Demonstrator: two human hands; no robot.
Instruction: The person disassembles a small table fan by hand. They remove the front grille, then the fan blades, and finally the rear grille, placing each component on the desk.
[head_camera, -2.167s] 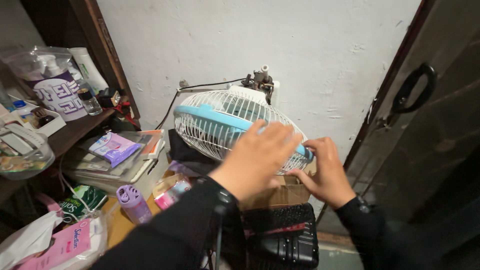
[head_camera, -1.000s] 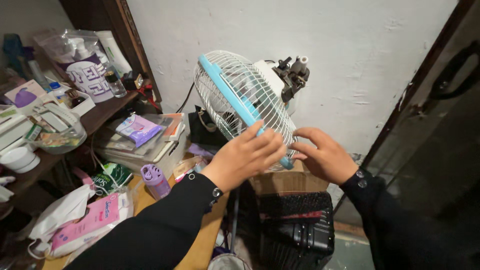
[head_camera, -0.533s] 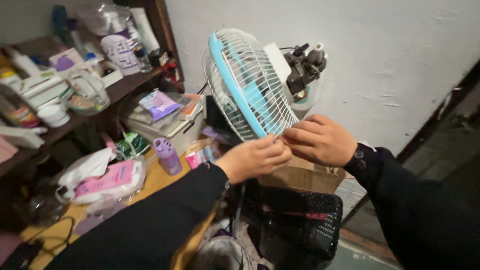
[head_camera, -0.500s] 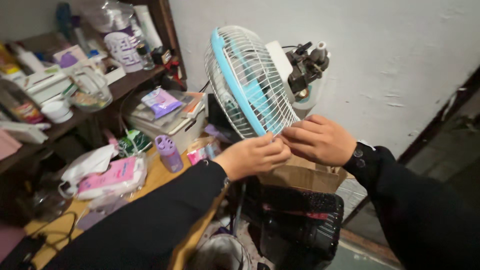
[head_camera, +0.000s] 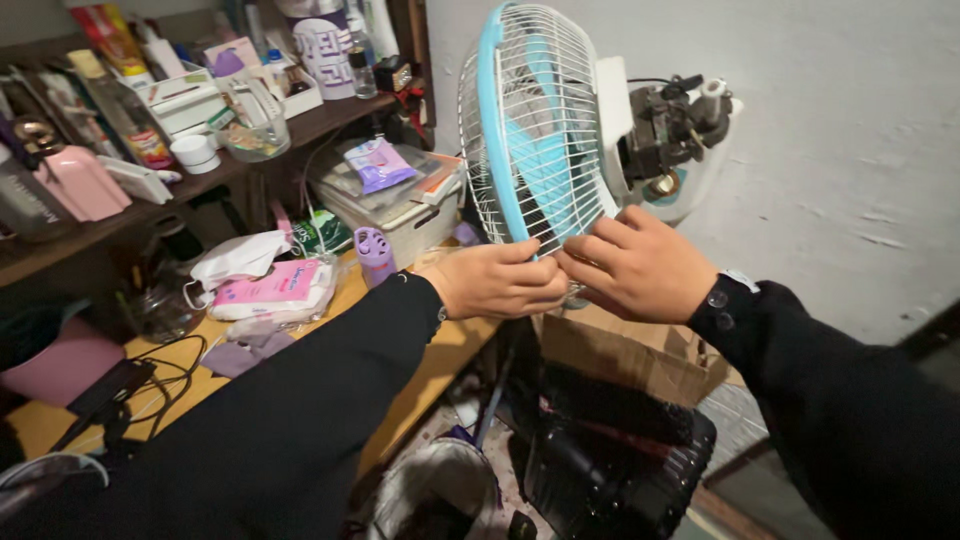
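Observation:
A small electric fan (head_camera: 540, 120) with a white wire cage, a light blue rim and blue blades stands side-on in the middle of the head view, its bare motor (head_camera: 672, 125) exposed behind. My left hand (head_camera: 498, 281) pinches the bottom of the blue rim and cage from the front. My right hand (head_camera: 638, 266) grips the same bottom edge from the back, its fingertips meeting the left hand's. Both sleeves are black.
A brown cardboard box (head_camera: 640, 350) sits under the fan on a black case (head_camera: 610, 450). Left is a cluttered wooden desk (head_camera: 440, 350) with a purple bottle (head_camera: 374, 256), pink packets (head_camera: 270, 288), a lidded box (head_camera: 395, 195), cables and shelves of containers. A bin (head_camera: 435, 490) stands below.
The fan has turned from facing me to side-on and sits higher in view. Both hands have slid from the cage's front to its bottom edge.

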